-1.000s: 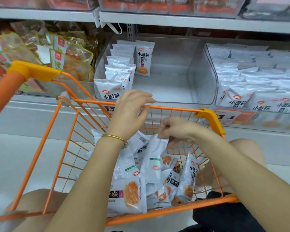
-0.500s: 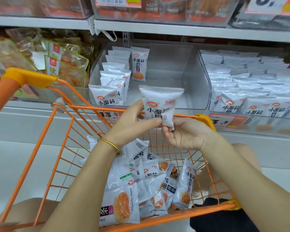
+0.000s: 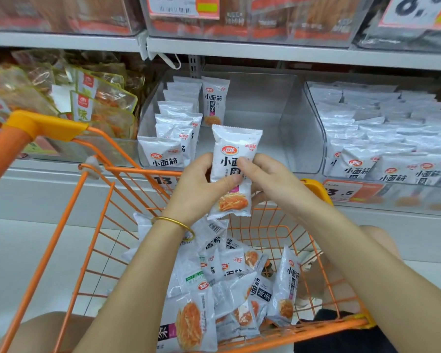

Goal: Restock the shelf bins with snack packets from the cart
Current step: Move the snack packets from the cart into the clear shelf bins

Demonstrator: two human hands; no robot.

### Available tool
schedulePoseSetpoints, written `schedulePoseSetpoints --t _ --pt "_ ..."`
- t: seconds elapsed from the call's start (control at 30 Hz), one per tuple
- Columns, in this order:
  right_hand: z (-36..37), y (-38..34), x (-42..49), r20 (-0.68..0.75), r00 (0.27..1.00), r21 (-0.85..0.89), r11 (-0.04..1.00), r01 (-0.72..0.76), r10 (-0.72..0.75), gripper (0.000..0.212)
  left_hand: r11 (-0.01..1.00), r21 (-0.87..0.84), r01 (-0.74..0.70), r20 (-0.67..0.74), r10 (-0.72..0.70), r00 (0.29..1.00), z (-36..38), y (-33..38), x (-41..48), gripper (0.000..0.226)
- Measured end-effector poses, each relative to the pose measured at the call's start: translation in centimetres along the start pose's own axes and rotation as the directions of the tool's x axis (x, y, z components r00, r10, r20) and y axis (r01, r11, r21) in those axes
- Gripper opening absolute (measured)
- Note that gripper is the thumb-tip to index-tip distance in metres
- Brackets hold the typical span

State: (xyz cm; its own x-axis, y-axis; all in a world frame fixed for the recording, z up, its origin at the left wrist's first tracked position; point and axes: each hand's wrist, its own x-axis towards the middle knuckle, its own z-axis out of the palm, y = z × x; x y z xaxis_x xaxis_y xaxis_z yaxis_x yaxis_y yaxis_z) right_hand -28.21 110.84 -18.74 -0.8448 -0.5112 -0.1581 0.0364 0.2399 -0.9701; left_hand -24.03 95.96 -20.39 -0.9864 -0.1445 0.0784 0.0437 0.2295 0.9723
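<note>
Both hands [image 3: 196,189] [image 3: 267,182] pinch 1 pkt [image 3: 233,171] upright.

white packet [image 3: 233,159] with orange print, orange wire cart [image 3: 92,225]

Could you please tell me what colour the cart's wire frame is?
Orange; the cart shows it plainly in the head view.

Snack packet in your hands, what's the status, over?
Left hand and right hand both pinch one snack packet, upright, front showing. Held above the cart, short of the middle bin. Bin's right part bare; nothing blocks the way.
</note>
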Motion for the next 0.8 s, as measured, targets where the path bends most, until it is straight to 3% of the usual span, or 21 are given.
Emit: schedulePoseSetpoints --t 0.2,0.27,0.33,0.4,0.57,0.8 --pt "-0.4 -0.5 2.2 -0.075 0.997 0.125 0.992 -0.006 0.016 0.012 0.999 0.048 -0.021 -0.097 0.025 0.995 -0.1 -0.1 0.3 0.026" --pt "-1.3 -1.1 3.9 -0.196 0.980 0.138 0.990 0.016 0.012 0.015 0.945 0.299 -0.134 -0.158 0.187 0.970 -0.3 -0.7 0.4 0.030" --pt "-2.5 -1.6 6.5 -0.307 0.952 0.139 0.990 0.031 0.014 0.017 0.787 0.581 -0.206 -0.082 0.309 0.948 -0.6 -1.6 0.6 0.042" --pt "-3.4 -1.7 9.8 -0.368 0.930 0.077 0.996 0.035 -0.004 0.014 0.664 0.713 -0.224 0.013 0.307 0.952 -0.7 -2.6 0.8 0.048" --pt "-2.5 0.0 17.3 -0.407 0.914 -0.128 0.990 -0.065 0.007 0.015 0.474 0.841 -0.260 0.148 0.261 0.954 -0.5 -4.9 1.2 0.050" --pt "-0.7 0.8 23.1 -0.433 0.896 -0.370 0.926 -0.078 -0.097 0.036 0.439 0.858 -0.266 0.115 0.340 0.933 -0.2 -5.9 1.4 0.050"
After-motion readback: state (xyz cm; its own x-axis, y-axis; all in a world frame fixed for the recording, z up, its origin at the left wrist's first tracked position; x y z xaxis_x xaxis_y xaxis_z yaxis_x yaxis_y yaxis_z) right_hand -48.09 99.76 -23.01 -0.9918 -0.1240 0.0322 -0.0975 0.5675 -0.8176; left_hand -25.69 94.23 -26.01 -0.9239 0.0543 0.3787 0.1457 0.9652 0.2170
